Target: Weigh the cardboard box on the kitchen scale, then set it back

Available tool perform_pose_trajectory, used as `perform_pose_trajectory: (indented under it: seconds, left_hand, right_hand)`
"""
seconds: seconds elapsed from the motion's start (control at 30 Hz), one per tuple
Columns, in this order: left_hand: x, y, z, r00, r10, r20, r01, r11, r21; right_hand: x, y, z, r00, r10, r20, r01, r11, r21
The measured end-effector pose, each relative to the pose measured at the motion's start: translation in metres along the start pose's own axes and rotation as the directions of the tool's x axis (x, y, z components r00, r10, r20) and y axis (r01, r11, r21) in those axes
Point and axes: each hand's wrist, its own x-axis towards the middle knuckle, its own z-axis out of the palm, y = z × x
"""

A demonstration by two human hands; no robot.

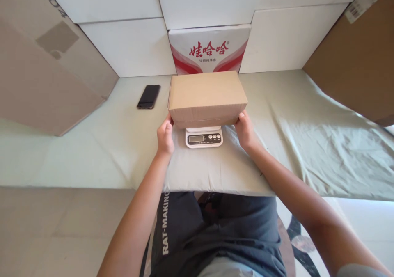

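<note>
A plain brown cardboard box (208, 91) is over a white digital kitchen scale (204, 139), covering most of it; only the scale's front with its display and buttons shows. I cannot tell whether the box rests on the scale or is held just above it. At the box's lower left corner, my left hand (165, 135) grips its edge, thumb in front. My right hand (245, 131) has hold of the lower right corner, its fingers partly hidden beneath the box.
A black phone (149, 96) lies on the pale green cloth (101, 154) to the left. Large cartons stand at the left (55, 63) and right (357, 59). Behind are white boxes (129, 47) and a red-and-white printed carton (210, 43). The cloth is wrinkled at right.
</note>
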Motion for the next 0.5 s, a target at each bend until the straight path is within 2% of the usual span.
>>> perform_pose_trajectory:
  seconds: [0.1, 0.23, 0.37, 0.43, 0.5]
  left_hand:
    - [-0.004, 0.004, 0.003, 1.0, -0.028, -0.009, 0.028, 0.999, -0.045]
    - [0.006, 0.027, 0.005, 0.999, -0.054, -0.003, 0.053, 0.994, -0.097]
    - [0.047, 0.044, 0.006, 0.999, -0.044, 0.03, 0.048, 0.987, -0.153]
    - [0.074, 0.039, 0.012, 0.998, -0.063, 0.019, 0.065, 0.984, -0.168]
    - [0.1, 0.025, 0.021, 0.996, -0.085, -0.003, 0.083, 0.978, -0.193]
  right_hand:
    - [-0.003, -0.002, 0.001, 1.0, -0.002, -0.003, 0.002, 0.999, -0.033]
    - [0.008, -0.012, 0.0, 0.998, -0.063, -0.001, 0.062, 0.995, -0.081]
    - [0.052, -0.023, 0.007, 0.989, -0.144, 0.013, 0.145, 0.988, -0.06]
    - [0.081, -0.022, 0.015, 0.983, -0.182, -0.022, 0.181, 0.982, -0.057]
    - [0.107, -0.015, 0.024, 0.976, -0.209, -0.068, 0.208, 0.978, -0.023]
